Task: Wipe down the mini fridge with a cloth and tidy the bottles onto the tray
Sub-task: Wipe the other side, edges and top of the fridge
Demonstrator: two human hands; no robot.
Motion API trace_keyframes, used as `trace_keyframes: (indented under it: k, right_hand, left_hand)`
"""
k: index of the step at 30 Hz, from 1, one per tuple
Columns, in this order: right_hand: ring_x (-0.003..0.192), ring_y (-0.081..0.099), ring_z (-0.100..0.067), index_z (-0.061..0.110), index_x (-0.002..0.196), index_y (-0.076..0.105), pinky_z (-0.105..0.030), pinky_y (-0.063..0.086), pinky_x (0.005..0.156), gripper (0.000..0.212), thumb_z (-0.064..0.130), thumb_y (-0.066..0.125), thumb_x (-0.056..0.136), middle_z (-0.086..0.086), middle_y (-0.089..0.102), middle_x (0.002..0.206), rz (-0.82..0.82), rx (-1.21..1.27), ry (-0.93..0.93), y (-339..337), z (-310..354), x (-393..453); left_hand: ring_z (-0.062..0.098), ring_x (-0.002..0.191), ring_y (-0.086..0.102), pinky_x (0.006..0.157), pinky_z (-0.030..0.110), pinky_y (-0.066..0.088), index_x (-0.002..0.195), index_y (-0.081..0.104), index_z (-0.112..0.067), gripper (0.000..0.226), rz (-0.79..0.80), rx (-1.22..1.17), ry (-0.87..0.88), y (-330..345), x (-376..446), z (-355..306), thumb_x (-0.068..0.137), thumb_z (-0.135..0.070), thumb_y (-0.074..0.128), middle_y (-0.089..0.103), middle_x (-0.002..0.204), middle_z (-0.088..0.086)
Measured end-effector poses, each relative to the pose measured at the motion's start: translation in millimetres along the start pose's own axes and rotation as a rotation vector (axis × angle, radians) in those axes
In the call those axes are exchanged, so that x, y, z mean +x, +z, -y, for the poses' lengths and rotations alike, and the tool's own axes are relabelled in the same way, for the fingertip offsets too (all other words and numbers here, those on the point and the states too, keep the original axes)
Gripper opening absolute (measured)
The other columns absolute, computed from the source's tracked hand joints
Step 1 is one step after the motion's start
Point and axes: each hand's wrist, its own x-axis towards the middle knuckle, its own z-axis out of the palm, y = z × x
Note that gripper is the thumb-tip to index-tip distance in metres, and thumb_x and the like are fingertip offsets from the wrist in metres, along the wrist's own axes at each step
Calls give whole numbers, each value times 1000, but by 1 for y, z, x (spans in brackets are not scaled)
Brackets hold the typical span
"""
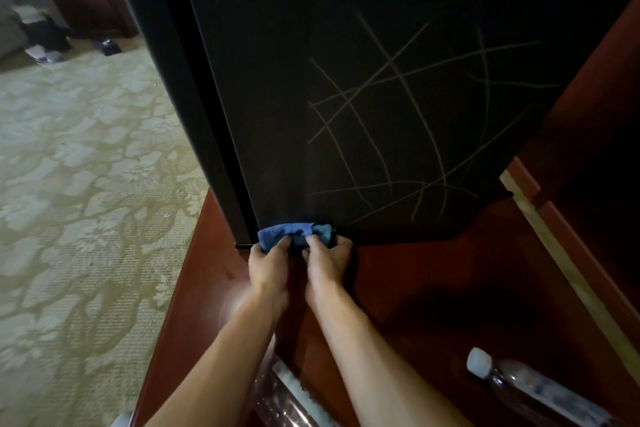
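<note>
The black mini fridge (346,62) stands on a red-brown wooden surface (433,288) and fills the upper middle of the head view. Pale scratch lines cross its side. A folded blue cloth (294,231) is pressed against the fridge's bottom edge. My left hand (270,262) grips the cloth's left end and my right hand (327,258) grips its right end. A clear bottle with a white cap (530,388) lies on the wood at lower right. Another clear bottle (287,399) lies between my forearms, partly hidden. No tray is in view.
Patterned beige carpet (76,201) spreads to the left, below the wooden surface's edge. Dark bags and shoes (45,35) sit on the floor far back left. A wooden cabinet wall (588,218) with a pale strip runs along the right.
</note>
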Motion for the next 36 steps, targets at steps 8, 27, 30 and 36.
trace_keyframes:
  k: [8, 27, 30, 36]
  right_hand:
    - [95, 67, -41, -9, 105, 56, -57, 54, 83, 45, 9, 69, 66, -26, 66, 104, -122, -95, -65, -30, 12, 48]
    - [69, 58, -25, -5, 82, 57, -18, 50, 56, 12, -10, 50, 90, -13, 57, 80, -244, 303, 23, -138, 118, 75]
    - [105, 61, -38, -12, 117, 54, -37, 49, 82, 28, -12, 51, 90, -25, 59, 110, -243, 315, 34, -157, 136, 90]
    - [81, 60, -31, -8, 117, 54, -35, 48, 59, 27, -5, 52, 90, -16, 57, 85, -205, 271, 60, -173, 144, 95]
  left_hand:
    - [32, 79, 64, 77, 43, 57, 125, 56, 5, 34, 34, -49, -266, 40, 11, 15, 92, 6, 50, 64, 103, 24]
    - [19, 85, 59, 57, 14, 53, 137, 50, -5, 37, 229, -112, -495, 164, -46, 63, 101, -2, 45, 60, 111, 12]
    - [23, 120, 58, 93, 23, 49, 135, 52, -3, 37, 212, -119, -466, 188, -52, 74, 98, 2, 48, 55, 135, 16]
    - [19, 84, 63, 72, 24, 51, 133, 53, -1, 34, 197, -76, -398, 210, -64, 96, 99, -8, 52, 60, 128, 14]
